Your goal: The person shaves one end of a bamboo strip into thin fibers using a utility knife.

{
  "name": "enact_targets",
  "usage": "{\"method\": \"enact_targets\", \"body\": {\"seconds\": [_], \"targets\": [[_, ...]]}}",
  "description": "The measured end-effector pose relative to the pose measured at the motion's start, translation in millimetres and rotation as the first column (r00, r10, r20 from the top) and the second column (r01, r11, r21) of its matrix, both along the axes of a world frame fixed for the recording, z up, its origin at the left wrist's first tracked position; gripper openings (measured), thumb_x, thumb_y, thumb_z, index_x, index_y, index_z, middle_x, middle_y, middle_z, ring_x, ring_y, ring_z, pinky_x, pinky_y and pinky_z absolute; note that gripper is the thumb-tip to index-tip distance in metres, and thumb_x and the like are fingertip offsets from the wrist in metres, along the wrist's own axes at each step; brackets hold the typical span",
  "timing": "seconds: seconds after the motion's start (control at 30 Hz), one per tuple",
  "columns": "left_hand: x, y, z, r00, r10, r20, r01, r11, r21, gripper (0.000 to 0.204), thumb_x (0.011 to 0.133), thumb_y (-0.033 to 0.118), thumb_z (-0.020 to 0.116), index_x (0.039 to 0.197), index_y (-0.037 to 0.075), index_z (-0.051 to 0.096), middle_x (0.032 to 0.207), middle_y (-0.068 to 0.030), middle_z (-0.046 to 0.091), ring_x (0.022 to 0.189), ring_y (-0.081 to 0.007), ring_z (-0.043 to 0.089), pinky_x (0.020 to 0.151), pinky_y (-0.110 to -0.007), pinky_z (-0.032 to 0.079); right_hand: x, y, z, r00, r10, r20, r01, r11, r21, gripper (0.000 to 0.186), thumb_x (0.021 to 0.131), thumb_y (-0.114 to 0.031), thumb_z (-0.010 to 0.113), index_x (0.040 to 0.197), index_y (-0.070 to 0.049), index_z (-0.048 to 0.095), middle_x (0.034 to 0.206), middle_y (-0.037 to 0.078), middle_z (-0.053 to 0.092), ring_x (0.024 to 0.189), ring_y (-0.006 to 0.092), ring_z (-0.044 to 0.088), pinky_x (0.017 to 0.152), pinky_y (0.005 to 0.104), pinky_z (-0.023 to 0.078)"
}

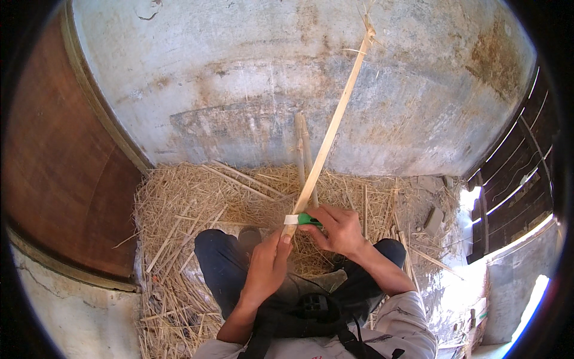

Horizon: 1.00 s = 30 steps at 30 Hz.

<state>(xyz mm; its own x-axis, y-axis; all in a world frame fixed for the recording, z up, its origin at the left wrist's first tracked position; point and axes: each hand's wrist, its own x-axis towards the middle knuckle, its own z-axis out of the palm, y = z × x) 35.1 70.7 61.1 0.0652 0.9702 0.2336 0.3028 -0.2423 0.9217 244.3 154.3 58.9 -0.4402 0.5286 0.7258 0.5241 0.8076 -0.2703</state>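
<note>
A long, pale bamboo strip (pixel 333 128) slants up from near my knees toward the wall, with frayed fibres at its far end. My left hand (pixel 269 263) is closed round its near end, the thumb lying along it. In my right hand (pixel 344 230) is a green-handled tool (pixel 307 219), gripped from the right side. Its short whitish flat end crosses the strip just above my left fingers. Whether that end is a blade cannot be made out. My two hands are close together but apart.
Straw-like shavings and loose strips (pixel 179 239) cover the floor around my legs. Two poles (pixel 301 143) lean against the stained wall (pixel 239 84). A brown wooden panel (pixel 66 161) stands at left, dark slats (pixel 508 161) at right. A brick-like block (pixel 434 221) lies right of the shavings.
</note>
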Motion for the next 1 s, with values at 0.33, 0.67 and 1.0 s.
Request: {"method": "enact_targets", "body": {"seconds": [0.33,0.67,1.0], "targets": [[-5,-3,-8,0.995,0.023,-0.102,-0.019,0.999,0.044,0.034,0.122,0.023,0.047,0.125,-0.004,0.067,0.077,-0.0086,0.059,0.066,-0.0153,0.055,0.063,-0.035,0.047,0,1,2,0.999,-0.017,-0.031,0.017,1.000,0.004,0.032,0.088,-0.021,0.091,0.113,-0.007,0.077,0.089,0.007,0.074,0.068,0.0277,0.074,0.057,0.0385,0.057],[-5,-17,-5,0.994,0.026,-0.106,-0.027,1.000,-0.002,0.033,0.120,0.019,0.048,0.134,-0.001,0.071,0.073,-0.0075,0.057,0.062,-0.0139,0.052,0.060,-0.034,0.044,6,6,7,0.995,-0.072,-0.062,0.070,0.997,-0.025,0.030,0.088,-0.015,0.091,0.112,-0.005,0.077,0.091,0.010,0.077,0.066,0.0283,0.073,0.057,0.0377,0.056],[-9,-30,-10,0.986,0.055,-0.155,-0.054,0.998,0.010,0.033,0.120,0.018,0.049,0.130,-0.002,0.073,0.072,-0.0095,0.059,0.060,-0.0187,0.057,0.061,-0.036,0.047,11,13,3,0.992,-0.110,-0.061,0.105,0.992,-0.071,0.028,0.093,-0.023,0.088,0.113,-0.007,0.077,0.093,0.011,0.078,0.070,0.0307,0.077,0.058,0.0399,0.059]]}}
